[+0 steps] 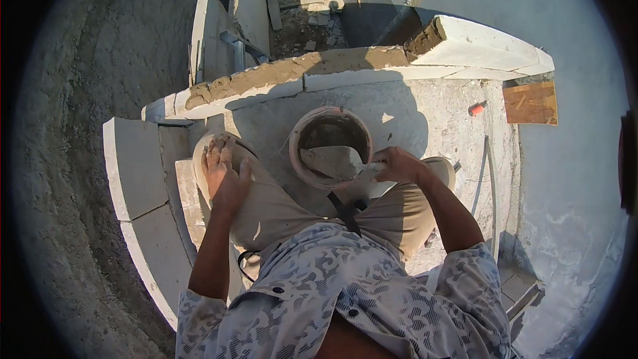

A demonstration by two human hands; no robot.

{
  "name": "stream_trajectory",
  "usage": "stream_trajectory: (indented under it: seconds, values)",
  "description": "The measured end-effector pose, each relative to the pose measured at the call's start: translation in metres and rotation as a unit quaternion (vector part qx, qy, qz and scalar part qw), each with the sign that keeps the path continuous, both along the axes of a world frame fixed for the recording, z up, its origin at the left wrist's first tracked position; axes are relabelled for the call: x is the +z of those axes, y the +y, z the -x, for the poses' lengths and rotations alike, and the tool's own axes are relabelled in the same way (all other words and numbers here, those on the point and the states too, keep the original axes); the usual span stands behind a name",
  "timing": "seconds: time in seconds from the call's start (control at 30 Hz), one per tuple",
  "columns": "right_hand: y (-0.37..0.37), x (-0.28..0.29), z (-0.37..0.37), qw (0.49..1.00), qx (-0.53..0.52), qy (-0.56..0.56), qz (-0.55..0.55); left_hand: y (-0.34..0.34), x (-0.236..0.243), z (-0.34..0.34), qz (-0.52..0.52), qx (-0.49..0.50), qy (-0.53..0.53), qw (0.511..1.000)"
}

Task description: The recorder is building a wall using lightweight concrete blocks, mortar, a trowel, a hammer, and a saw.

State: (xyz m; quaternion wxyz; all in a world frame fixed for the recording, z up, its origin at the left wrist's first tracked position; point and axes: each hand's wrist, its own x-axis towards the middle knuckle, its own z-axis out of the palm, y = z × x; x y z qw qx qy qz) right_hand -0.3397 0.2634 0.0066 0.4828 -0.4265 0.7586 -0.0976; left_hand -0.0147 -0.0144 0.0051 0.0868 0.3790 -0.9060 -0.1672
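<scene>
My right hand is closed round the handle of a trowel. The trowel's wide grey blade lies over the mouth of a round bucket. Dark, wet-looking mortar coats the bucket's inner wall; how full it is cannot be made out behind the blade. My left hand rests on my left knee, fingers spread, holding nothing. Ahead of the bucket runs a low wall of white blocks, with a rough layer of brown mortar along its top. One white block stands higher at the wall's right end, mortar on its exposed end.
More white blocks form a wall at my left. A brown board and a small orange-red object lie to the right, near a thin dark rod. Rubble covers ground beyond the wall. A metal profile leans at the far left.
</scene>
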Motion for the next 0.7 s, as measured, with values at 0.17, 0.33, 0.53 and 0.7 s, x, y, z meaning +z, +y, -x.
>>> stream_trajectory:
  seconds: [0.17, 0.33, 0.53, 0.7]
  values:
    - [0.022, 0.047, 0.004, 0.985, -0.169, 0.003, 0.038, 0.002, 0.004, -0.005, 0.016, 0.007, -0.029, 0.999]
    - [0.018, 0.047, 0.037, 0.921, -0.328, 0.168, 0.128, 0.0, 0.002, -0.001, 0.02, -0.003, -0.022, 1.0]
    - [0.018, 0.003, 0.12, 0.899, -0.354, 0.161, 0.202, 0.003, 0.0, 0.009, 0.01, -0.01, -0.008, 1.0]
    - [0.0, 0.068, 0.12, 0.906, -0.405, 0.057, 0.111, 0.004, 0.002, -0.002, 0.017, 0.001, -0.002, 1.0]
